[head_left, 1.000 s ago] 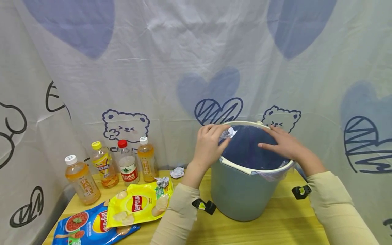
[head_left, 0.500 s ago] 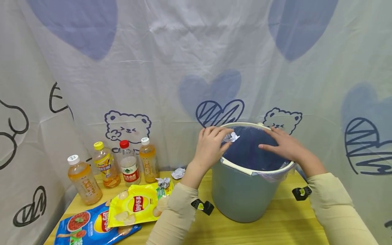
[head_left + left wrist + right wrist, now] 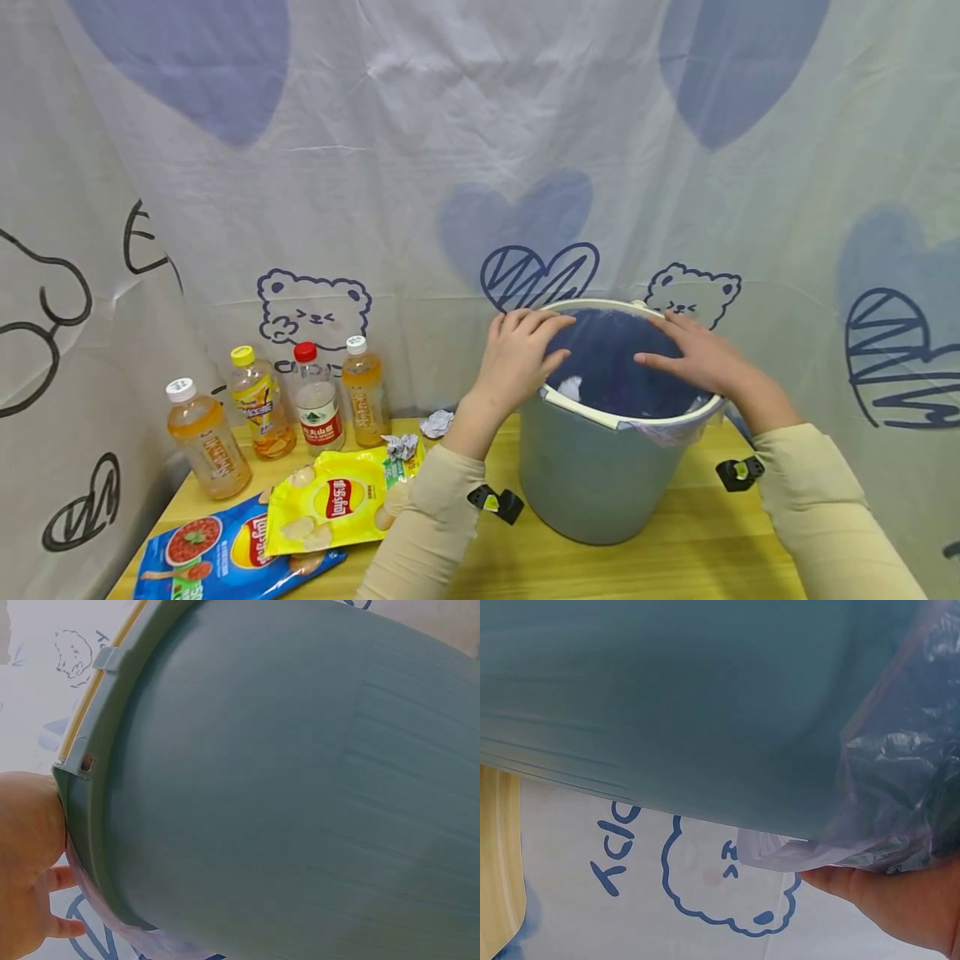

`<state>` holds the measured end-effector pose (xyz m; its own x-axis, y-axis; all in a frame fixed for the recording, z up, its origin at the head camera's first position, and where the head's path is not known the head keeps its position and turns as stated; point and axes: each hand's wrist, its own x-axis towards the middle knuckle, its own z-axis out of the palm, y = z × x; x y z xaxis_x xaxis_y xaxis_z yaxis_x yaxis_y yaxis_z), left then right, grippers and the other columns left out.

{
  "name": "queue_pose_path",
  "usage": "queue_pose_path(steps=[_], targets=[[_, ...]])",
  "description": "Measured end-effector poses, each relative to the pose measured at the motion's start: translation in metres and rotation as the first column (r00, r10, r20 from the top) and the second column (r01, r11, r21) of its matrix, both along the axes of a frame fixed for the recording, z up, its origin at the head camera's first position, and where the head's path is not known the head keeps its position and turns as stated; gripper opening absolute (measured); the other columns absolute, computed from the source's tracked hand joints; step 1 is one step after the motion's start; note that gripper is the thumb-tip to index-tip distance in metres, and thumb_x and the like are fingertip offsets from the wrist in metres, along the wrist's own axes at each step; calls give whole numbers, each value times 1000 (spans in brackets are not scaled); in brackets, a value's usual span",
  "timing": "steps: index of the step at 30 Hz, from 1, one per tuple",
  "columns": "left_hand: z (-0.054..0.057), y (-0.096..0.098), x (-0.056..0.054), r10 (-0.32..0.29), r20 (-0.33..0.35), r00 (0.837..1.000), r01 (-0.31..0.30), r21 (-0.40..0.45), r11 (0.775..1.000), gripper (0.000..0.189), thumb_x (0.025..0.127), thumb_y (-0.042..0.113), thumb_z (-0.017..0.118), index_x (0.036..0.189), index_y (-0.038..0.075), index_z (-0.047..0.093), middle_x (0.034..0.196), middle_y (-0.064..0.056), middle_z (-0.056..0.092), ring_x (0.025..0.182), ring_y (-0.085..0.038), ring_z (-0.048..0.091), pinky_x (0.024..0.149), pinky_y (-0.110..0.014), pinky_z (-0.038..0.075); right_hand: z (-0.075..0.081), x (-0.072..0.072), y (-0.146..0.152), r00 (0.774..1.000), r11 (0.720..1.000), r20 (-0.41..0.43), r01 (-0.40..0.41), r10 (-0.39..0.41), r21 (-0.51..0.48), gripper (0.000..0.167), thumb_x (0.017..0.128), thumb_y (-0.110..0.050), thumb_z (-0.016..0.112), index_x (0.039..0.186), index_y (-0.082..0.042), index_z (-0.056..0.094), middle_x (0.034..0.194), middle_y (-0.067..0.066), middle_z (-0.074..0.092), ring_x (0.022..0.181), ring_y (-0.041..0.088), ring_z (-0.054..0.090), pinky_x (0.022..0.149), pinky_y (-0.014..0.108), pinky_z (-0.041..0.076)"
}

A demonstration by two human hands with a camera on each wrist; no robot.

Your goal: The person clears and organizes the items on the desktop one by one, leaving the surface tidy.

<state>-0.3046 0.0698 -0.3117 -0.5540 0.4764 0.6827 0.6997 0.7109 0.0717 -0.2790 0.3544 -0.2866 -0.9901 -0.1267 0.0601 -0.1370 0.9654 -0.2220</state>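
Note:
A grey-blue bin [image 3: 592, 483] with a cream rim [image 3: 581, 408] and a thin plastic liner [image 3: 900, 772] stands on the table. Inside its mouth, near the front left wall, a white crumpled paper ball [image 3: 571, 387] shows below my left hand. My left hand [image 3: 521, 350] is at the left rim, thumb and fingers spread apart with nothing between them. Across the mouth, my right hand [image 3: 701, 354] rests on the right rim, its fingers extended over the opening. The right wrist view shows that hand [image 3: 892, 904] against the liner's folded-over edge.
Left of the bin lie a yellow chip bag [image 3: 337, 504] and a blue one [image 3: 198, 558], overlapping. Two crumpled papers [image 3: 437, 423] lie near them. Several drink bottles [image 3: 318, 412] stand behind. A patterned curtain [image 3: 420, 125] hangs at the back.
My left hand has let go of the crumpled paper ball, which has dropped from between its fingers into the bin. The right hand has stayed on the rim.

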Motion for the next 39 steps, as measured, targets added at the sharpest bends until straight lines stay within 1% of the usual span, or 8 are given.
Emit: queue_pose_path(steps=[4,14,20,24,27,32,35,39], targets=[[0,0,0,7,16,1000,-7,-9,1000,40,94,40,62,132,31,58,132,7,60,123,-22,52,107,-55,38,-1,0,0,1000,1000,0,3,-3,0,91,90,-65,51,154,-8,23,160,27,13,145,52,12,109,73,17],[-1,-1,0,1,49,999,0,-12,1000,38,95,41,60,131,31,58,133,8,59,124,-21,51,105,-48,39,-2,-1,-2,1000,1000,-8,11,-11,7,90,90,-65,51,154,-8,24,160,27,14,145,52,12,110,73,17],[-4,-1,-2,5,50,999,-7,40,999,36,95,43,59,129,31,60,132,7,60,123,-20,52,106,-47,39,-1,0,-2,1000,1000,-5,13,-13,8,90,90,-64,51,154,-7,24,160,28,14,145,52,12,110,73,17],[-7,0,-2,17,24,1000,-20,115,993,36,92,42,63,125,28,63,128,5,63,120,-21,53,106,-47,39,0,1,-2,1000,1000,-4,16,-16,3,90,90,-65,51,154,-7,24,160,28,14,145,52,12,110,73,16],[-9,2,-4,22,-7,1000,-20,206,978,35,89,39,68,120,24,66,124,2,65,117,-23,56,105,-47,41,0,0,-2,1000,1000,-3,16,-16,2,91,89,-65,51,154,-8,24,160,27,14,145,52,12,110,73,16],[-15,6,-6,22,-74,997,5,352,936,32,86,34,73,113,18,69,118,-1,66,112,-23,58,101,-45,42,-1,0,0,1000,1000,-15,9,-9,7,88,90,-63,52,154,-8,25,160,28,15,145,52,13,110,72,18],[-16,5,-6,24,-104,994,21,411,911,30,86,32,73,111,16,70,116,-1,66,111,-22,58,100,-45,42,-1,0,0,1000,1000,-15,8,-8,12,89,90,-64,52,154,-8,25,159,28,15,145,52,14,110,72,18],[-16,-1,-5,21,-114,993,35,467,883,28,87,30,72,110,14,69,114,-4,67,108,-23,59,100,-43,43,-1,0,-1,1000,1000,-12,9,-8,14,89,90,-65,51,154,-9,25,159,28,15,145,52,14,110,72,19]])
